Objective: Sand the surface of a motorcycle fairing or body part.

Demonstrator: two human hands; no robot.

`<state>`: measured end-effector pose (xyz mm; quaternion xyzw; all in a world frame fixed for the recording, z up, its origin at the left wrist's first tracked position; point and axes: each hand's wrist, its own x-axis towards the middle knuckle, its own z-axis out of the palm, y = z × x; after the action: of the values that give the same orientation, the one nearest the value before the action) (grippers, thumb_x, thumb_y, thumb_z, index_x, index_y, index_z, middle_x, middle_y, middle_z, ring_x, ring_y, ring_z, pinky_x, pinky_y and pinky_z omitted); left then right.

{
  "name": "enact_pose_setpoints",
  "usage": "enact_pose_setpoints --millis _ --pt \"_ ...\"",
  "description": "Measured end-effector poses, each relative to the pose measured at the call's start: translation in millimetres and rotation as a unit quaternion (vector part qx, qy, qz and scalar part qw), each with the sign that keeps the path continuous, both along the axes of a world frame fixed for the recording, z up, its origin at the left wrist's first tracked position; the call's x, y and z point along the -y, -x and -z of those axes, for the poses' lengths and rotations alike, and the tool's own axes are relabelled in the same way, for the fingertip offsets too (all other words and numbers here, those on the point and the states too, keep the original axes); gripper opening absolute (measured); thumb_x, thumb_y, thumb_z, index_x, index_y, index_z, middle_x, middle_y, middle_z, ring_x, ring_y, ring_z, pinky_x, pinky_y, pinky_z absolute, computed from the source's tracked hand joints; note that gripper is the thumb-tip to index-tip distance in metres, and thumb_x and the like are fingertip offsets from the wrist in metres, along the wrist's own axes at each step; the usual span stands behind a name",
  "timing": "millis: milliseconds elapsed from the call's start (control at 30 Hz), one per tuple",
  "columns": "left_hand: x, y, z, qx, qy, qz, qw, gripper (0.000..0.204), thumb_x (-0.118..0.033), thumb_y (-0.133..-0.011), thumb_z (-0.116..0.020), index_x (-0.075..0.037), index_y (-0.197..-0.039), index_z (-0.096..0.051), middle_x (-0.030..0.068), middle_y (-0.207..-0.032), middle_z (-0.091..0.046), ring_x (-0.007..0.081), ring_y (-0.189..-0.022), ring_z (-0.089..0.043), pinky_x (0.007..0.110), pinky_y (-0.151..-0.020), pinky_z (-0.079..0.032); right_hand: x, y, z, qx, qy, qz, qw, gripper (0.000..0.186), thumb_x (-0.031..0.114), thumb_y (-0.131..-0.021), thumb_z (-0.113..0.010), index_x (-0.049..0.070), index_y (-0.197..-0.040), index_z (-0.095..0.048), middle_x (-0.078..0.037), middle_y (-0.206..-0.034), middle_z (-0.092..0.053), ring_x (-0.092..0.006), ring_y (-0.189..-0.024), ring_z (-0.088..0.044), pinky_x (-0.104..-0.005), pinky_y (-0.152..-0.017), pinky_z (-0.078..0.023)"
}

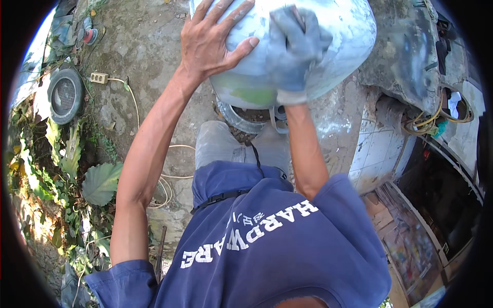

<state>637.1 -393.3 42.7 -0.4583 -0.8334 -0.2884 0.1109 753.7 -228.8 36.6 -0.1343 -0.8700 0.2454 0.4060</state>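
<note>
A large curved, whitish-painted piece [344, 36] with a greenish patch lies at the top of the head view. My bare left hand [215, 41] rests on its left part, fingers spread. My right hand [292, 56], in a grey glove, is on its surface with fingers curled, blurred by motion; a small dark thing shows among the fingertips, too unclear to name. Beneath the piece, a grey ring-shaped support [233, 118] is partly visible.
At left are a power tool with a red disc [89, 36], a tyre-like ring [65, 96], a socket strip [99, 78] with cord, and plants [100, 182]. At right are weathered metal sheets [395, 56], coiled hoses [413, 123], a tiled ledge [375, 143] and a dark opening.
</note>
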Motion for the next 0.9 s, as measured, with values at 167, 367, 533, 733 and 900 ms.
enact_pose_setpoints --millis 167,367,533,733,900 --pt "-6.1 -7.0 -2.2 0.016 0.010 0.013 1.000 0.071 -0.053 -0.091 -0.072 -0.017 -0.152 -0.066 0.0190 -0.158 -0.058 0.0463 -0.152 -0.047 0.055 -0.123 -0.042 10.1 -57.6 21.4 -0.026 -0.016 0.015 0.999 0.015 0.010 -0.086 -0.082 0.015 -0.100 -0.083 -0.011 -0.119 -0.073 -0.0276 -0.110 -0.065 -0.0440 -0.096 -0.044" --pt "-1.8 -12.3 5.2 0.005 -0.004 -0.001 1.000 0.071 -0.053 -0.091 -0.072 -0.018 -0.152 -0.066 0.0194 -0.158 -0.058 0.0465 -0.152 -0.047 0.055 -0.124 -0.042 19.0 -60.6 14.7 -0.004 0.038 0.001 0.999 0.026 0.002 -0.082 -0.088 0.015 -0.105 -0.085 -0.010 -0.124 -0.074 -0.0269 -0.115 -0.064 -0.0426 -0.105 -0.045" --pt "-3.8 -4.9 3.4 0.004 -0.019 -0.003 1.000 0.068 -0.052 -0.094 -0.071 -0.017 -0.152 -0.065 0.0176 -0.157 -0.059 0.0468 -0.151 -0.047 0.054 -0.123 -0.043 -11.9 -10.5 -10.5 0.029 -0.038 -0.056 0.997 0.023 0.002 -0.082 -0.088 0.012 -0.102 -0.084 -0.011 -0.125 -0.075 -0.0274 -0.106 -0.069 -0.0427 -0.111 -0.047" --pt "-10.9 -5.3 2.6 0.001 -0.032 -0.006 0.999 0.065 -0.051 -0.094 -0.071 -0.016 -0.149 -0.068 0.0184 -0.156 -0.061 0.0468 -0.151 -0.048 0.053 -0.124 -0.043 -14.5 -47.2 5.9 0.001 -0.080 -0.035 0.996 0.024 0.005 -0.080 -0.089 0.010 -0.102 -0.084 -0.014 -0.122 -0.076 -0.0270 -0.103 -0.068 -0.0413 -0.094 -0.047" --pt "-2.4 -6.1 6.8 0.003 -0.020 -0.021 1.000 0.060 -0.044 -0.096 -0.069 -0.015 -0.149 -0.068 0.0185 -0.155 -0.061 0.0464 -0.151 -0.048 0.052 -0.124 -0.042 -18.6 4.1 -15.3 0.009 -0.078 -0.043 0.996 0.012 0.010 -0.084 -0.086 0.009 -0.095 -0.082 -0.008 -0.102 -0.075 -0.0271 -0.096 -0.067 -0.0401 -0.091 -0.045"
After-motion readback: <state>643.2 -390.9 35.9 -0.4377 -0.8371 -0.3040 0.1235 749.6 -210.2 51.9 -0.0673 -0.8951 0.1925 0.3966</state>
